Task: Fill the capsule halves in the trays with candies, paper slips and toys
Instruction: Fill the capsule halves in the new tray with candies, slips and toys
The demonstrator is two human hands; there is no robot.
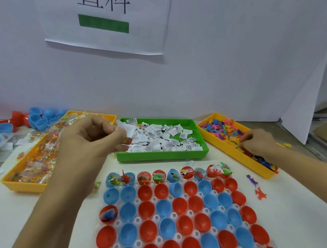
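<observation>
A clear tray (156,216) holds rows of red and blue capsule halves (167,227); the far row and one red half (108,214) at the left hold items, the others look empty. My left hand (93,137) hovers at the green tray's left edge, fingers curled, pinching a white paper slip (122,127) and a candy packet. The green tray (162,156) holds several paper slips. My right hand (258,141) reaches into the right yellow tray (237,158) of small coloured toys, fingers pinching among them.
A yellow tray (22,185) of wrapped candies sits at the left. Spare blue capsule halves (39,118) and red parts lie at the far left. Two loose toys (256,188) lie right of the capsule tray. A white wall with a paper sign stands behind.
</observation>
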